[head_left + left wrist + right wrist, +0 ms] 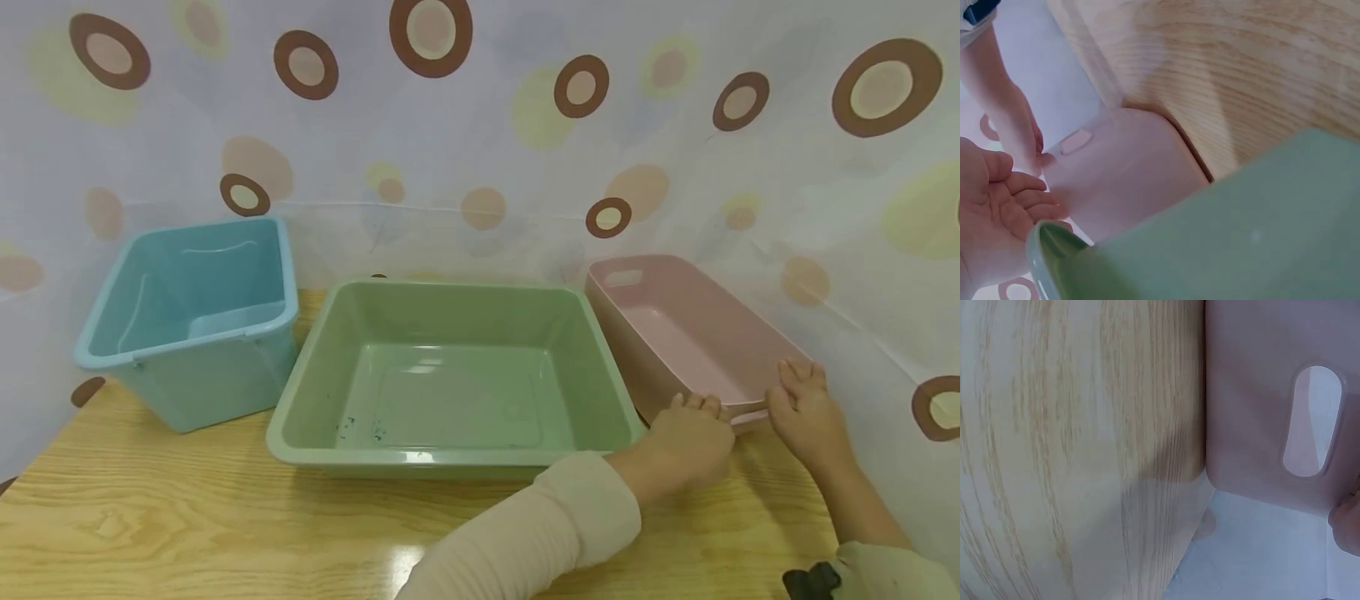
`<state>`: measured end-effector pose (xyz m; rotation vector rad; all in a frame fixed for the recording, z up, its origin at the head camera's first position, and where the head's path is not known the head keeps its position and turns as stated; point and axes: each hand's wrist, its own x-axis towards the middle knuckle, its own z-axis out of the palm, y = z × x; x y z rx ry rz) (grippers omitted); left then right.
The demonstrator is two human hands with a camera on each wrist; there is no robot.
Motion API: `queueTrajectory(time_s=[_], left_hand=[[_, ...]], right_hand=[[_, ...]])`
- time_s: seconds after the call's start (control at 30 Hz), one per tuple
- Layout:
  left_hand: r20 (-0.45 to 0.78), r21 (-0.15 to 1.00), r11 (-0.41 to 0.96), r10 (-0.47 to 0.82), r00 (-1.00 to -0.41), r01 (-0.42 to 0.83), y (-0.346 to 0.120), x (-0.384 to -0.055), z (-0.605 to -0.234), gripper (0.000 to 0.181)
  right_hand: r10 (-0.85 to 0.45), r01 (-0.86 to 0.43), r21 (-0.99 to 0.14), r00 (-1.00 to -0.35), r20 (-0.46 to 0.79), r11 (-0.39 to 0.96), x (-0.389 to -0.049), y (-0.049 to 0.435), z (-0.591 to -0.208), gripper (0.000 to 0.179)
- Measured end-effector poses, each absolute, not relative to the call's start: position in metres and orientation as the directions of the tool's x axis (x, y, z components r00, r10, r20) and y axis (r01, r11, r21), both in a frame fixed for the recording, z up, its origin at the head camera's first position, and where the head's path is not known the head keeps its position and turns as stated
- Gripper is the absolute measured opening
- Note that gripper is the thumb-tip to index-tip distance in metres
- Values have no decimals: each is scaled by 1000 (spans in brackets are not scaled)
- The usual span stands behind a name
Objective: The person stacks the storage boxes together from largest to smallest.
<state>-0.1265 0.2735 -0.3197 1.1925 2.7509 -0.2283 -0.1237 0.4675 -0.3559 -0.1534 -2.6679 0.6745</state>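
A pink storage bin [686,342] with oval handle holes stands at the right of the table. My left hand [686,442] is at its near left corner, fingers over the rim. In the left wrist view that hand [997,212] shows its palm, fingers bent towards the rim of the pink bin [1122,169]. With my right hand [810,417] I grip the rim at the near right corner. The right wrist view catches only part of this hand [1349,525], beside the handle hole in the bin's end wall [1254,419].
A green basin [457,457] stands left of the pink bin, its rim right by my left forearm. Farther left is a blue bin [210,383]. Behind the wooden table [187,517] hangs a white cloth [480,133] with brown rings and pale dots.
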Motion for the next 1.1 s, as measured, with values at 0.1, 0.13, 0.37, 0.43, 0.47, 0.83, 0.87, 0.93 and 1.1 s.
queueTrajectory(time_s=[0.1, 0.13, 0.37, 0.43, 0.47, 0.83, 0.87, 0.93, 1.1], left_hand=[[-174, -111, 667, 717, -675, 737, 274, -125, -321, 49], [-170, -115, 666, 717, -675, 737, 274, -124, -322, 49], [-145, -100, 651, 738, -659, 752, 274, -122, -326, 48], [-140, -89, 646, 745, -652, 758, 274, -122, -327, 48], [-138, -88, 643, 749, -648, 761, 274, -122, -328, 47], [-129, -76, 631, 762, -635, 772, 275, -119, -331, 46], [-127, -72, 631, 762, -635, 772, 275, -119, -331, 45], [-123, -54, 637, 760, -638, 769, 275, -119, -331, 45], [-127, -39, 644, 755, -643, 764, 275, -119, -332, 45]], right_hand=[[201, 9, -473, -912, 358, 881, -125, 469, -358, 54], [202, 6, -472, -909, 365, 882, -125, 470, -358, 54], [204, 8, -480, -911, 358, 877, -126, 475, -358, 53], [209, 18, -481, -915, 346, 877, -126, 475, -357, 53], [212, 23, -481, -916, 342, 876, -125, 476, -357, 54], [243, 49, -516, -918, 314, 855, -124, 480, -357, 54], [243, 48, -517, -917, 316, 854, -124, 480, -356, 54], [245, 47, -516, -914, 322, 856, -124, 481, -357, 54], [237, 52, -501, -920, 313, 864, -127, 482, -356, 55]])
